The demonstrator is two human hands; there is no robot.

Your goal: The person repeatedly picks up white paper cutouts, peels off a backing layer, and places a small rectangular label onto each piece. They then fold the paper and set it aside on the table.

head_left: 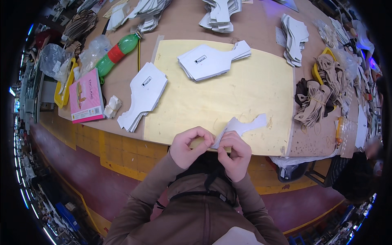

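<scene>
Evidently, the right hand pinches a white cut piece above the yellow sheet's near edge. Beside its upturned end, the left hand's thumb and forefinger come close together; whether they grip it, I cannot quite tell.

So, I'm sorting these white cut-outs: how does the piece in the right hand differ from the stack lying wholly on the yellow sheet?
The piece is gripped in the right hand; the stack lies untouched on the sheet.
The piece looks thin, while the stack is many layers thick.
The stack's top shows a dark printed mark; none shows on the piece.
Both are white, with a narrow arm.
</scene>
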